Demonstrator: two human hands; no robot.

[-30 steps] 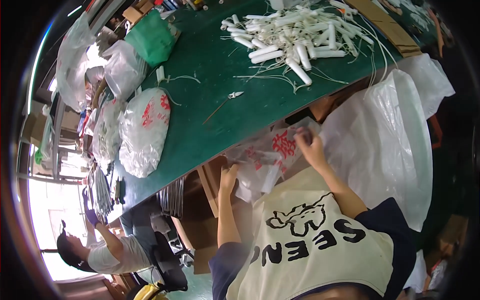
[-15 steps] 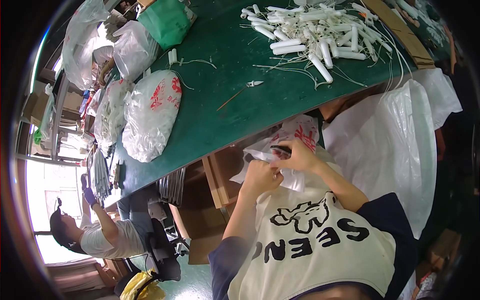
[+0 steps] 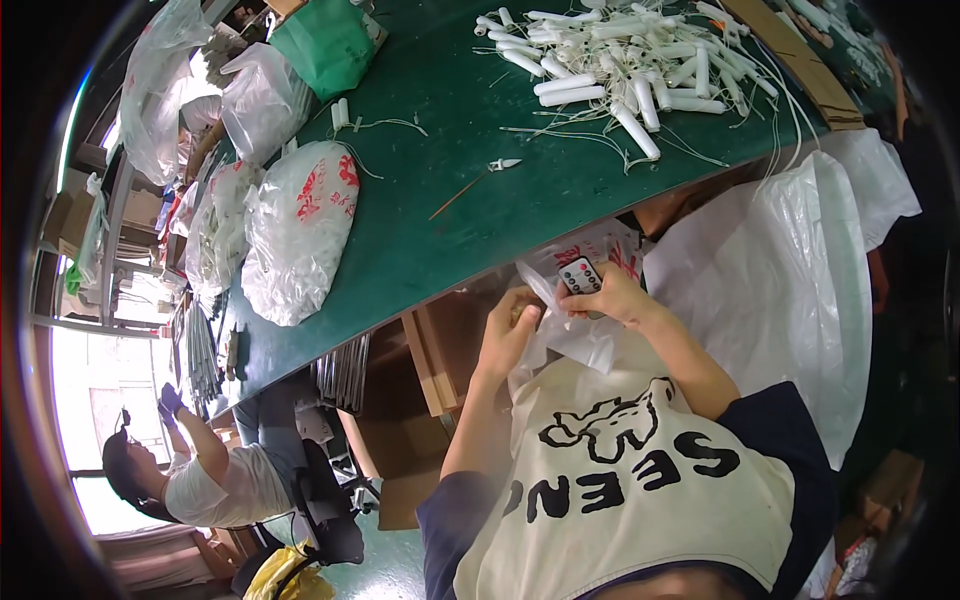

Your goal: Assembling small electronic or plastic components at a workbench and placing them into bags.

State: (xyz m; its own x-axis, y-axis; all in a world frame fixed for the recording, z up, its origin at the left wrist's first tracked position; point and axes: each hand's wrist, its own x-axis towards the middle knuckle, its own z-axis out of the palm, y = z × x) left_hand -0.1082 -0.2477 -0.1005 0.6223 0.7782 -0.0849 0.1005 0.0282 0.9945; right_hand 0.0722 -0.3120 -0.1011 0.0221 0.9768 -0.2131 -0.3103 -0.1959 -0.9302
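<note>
Green table [image 3: 420,230], and the person's hands are both working just off its near edge. Right hand [image 3: 608,298] is closed around a small remote [image 3: 580,275], buttons facing up, so that's where the remote is: between the fingers, right by the table's edge. There's a thin clear bag [image 3: 585,348] with red print bunched under and around it. Left hand [image 3: 512,322] is curled beside the bag's edge, but honestly can't tell if it's pinching the plastic or something else.

On the table, toward the far right, there's a big messy pile of white tubes [image 3: 632,130] with wires. A thin stick [image 3: 460,195] with a white tip lies mid-table. Stuffed bags [image 3: 300,240] sit at the table's left end. Big white sack [image 3: 760,300] is against the near edge, right side. Co-worker [image 3: 220,485] sits past the left end.
</note>
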